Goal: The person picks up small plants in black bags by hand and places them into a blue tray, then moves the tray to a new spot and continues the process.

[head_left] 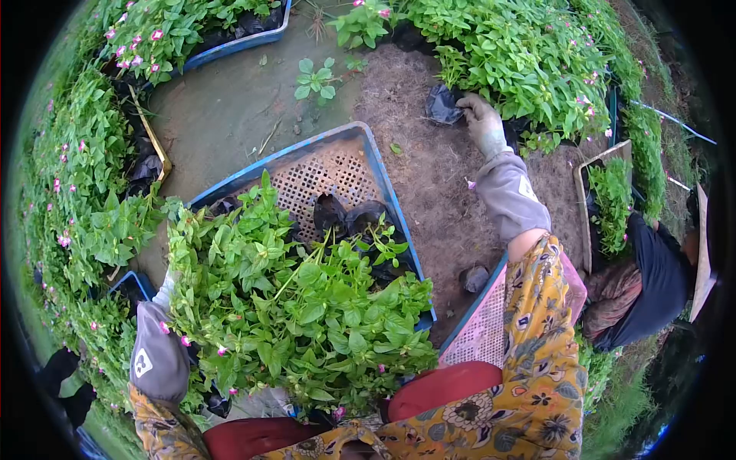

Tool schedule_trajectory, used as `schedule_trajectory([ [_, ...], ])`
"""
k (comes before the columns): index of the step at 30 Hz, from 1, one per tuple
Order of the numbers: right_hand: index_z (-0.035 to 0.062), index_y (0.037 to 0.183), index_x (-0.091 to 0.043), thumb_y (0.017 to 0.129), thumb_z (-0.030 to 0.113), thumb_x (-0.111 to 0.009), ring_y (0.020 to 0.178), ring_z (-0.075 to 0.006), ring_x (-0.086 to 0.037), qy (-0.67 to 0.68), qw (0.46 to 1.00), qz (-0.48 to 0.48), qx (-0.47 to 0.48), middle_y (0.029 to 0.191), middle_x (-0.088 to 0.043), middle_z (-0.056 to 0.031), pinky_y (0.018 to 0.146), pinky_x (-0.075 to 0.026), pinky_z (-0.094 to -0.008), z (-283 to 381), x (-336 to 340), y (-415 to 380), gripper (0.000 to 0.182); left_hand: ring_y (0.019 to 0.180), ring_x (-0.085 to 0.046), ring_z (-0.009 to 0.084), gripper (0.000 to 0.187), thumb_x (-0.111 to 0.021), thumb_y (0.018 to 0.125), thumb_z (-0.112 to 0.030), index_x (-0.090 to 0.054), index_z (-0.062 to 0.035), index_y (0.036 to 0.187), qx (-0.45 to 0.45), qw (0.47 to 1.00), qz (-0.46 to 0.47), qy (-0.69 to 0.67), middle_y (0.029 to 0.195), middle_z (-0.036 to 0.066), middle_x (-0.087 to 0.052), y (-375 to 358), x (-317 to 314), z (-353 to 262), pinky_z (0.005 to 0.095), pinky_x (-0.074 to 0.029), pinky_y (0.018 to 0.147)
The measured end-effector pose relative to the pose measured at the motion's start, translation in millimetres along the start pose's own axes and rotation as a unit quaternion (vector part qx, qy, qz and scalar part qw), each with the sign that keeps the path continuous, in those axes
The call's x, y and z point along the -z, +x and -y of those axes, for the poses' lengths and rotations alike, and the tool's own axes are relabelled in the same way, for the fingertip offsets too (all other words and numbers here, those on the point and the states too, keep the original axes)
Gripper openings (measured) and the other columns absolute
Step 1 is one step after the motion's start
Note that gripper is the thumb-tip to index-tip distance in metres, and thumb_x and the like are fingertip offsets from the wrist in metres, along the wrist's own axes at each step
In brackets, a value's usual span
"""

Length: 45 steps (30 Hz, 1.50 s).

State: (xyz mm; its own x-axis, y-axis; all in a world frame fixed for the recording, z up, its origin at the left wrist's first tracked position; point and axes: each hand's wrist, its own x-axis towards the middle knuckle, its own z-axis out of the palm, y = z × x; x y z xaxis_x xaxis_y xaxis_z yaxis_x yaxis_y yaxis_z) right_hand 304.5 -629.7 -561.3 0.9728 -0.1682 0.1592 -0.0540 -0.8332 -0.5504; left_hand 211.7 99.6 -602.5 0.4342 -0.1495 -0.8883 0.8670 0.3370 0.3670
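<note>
At the upper right my gloved right hand [481, 123] pinches the edge of a black plastic plant bag [443, 105], beside a dense bed of leafy plants [521, 61]. My gloved left hand [167, 290] is at the left edge of a blue-rimmed crate [391, 192], its fingers hidden by foliage. Green plants [314, 307] with a few pink flowers fill the near and left parts of the crate. Black bags [360, 218] stand on its perforated floor, part of which is bare.
A pink perforated crate [479, 322] lies by my right knee. Flowering plants in trays stand at the left and top. A small dark bag [474, 278] sits on the soil. At the right, a person in dark clothing [652, 284] is beside another tray [583, 199].
</note>
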Motion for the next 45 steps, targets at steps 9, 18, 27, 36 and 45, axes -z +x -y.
schedule_trajectory([
  [9, 0.0137, 0.098, -0.068, 0.085, 0.012, -0.064, 0.078, -0.0311, -0.064, -0.037, 0.999, 0.003, 0.032, 0.083, -0.066, -0.0157, 0.072, -0.050, -0.0373, 48, 3, -28, 0.015, 0.076, -0.055, 0.0102, 0.026, -0.058, 0.091, -0.017, -0.065, 0.0012, 0.108, -0.297, 0.714, -0.128, 0.621, 0.085, 0.002, -0.064, -163, -147, -107, 0.0259, -0.046, 0.070],
  [18, -0.0005, 0.103, -0.066, 0.092, 0.002, -0.055, 0.070, -0.0092, -0.063, 0.380, 0.912, 0.109, -0.114, 0.085, -0.067, -0.0039, 0.064, -0.051, -0.0217, 191, 30, -57, 0.016, 0.117, -0.054, 0.0348, 0.052, -0.045, 0.095, -0.045, -0.056, -0.0052, 0.126, -0.359, 0.468, 0.127, 0.798, 0.128, 0.020, -0.055, -102, -301, -57, 0.0389, -0.041, 0.101],
  [27, 0.0080, 0.098, -0.068, 0.083, 0.011, -0.065, 0.078, -0.0285, -0.066, 0.105, 0.979, 0.084, 0.155, 0.088, -0.068, -0.0129, 0.070, -0.052, -0.0364, 292, -67, -85, 0.016, 0.120, -0.049, 0.0399, 0.052, -0.042, 0.094, -0.053, -0.056, -0.0143, 0.126, -0.248, 0.469, 0.163, 0.832, 0.146, 0.021, -0.036, -100, -249, 12, 0.0457, -0.042, 0.100],
  [36, 0.0089, 0.105, -0.066, 0.079, 0.012, -0.063, 0.084, -0.0302, -0.063, 0.093, 0.902, 0.246, 0.342, 0.090, -0.066, -0.0095, 0.073, -0.051, -0.0408, 269, -57, -113, 0.027, 0.098, -0.061, 0.0358, 0.049, -0.051, 0.090, -0.050, -0.067, -0.0076, 0.108, -0.421, 0.588, 0.175, 0.668, 0.110, 0.016, -0.061, -110, -239, -5, 0.0425, -0.049, 0.084],
  [45, 0.0049, 0.114, -0.060, 0.079, 0.015, -0.061, 0.100, -0.0359, -0.060, -0.096, 0.942, 0.232, 0.222, 0.107, -0.064, -0.0165, 0.089, -0.043, -0.0477, 263, -103, -88, 0.036, 0.099, -0.060, 0.0381, 0.047, -0.053, 0.088, -0.048, -0.062, -0.0097, 0.115, -0.388, 0.487, 0.053, 0.781, 0.114, 0.024, -0.059, -97, -252, -17, 0.0457, -0.047, 0.089],
])
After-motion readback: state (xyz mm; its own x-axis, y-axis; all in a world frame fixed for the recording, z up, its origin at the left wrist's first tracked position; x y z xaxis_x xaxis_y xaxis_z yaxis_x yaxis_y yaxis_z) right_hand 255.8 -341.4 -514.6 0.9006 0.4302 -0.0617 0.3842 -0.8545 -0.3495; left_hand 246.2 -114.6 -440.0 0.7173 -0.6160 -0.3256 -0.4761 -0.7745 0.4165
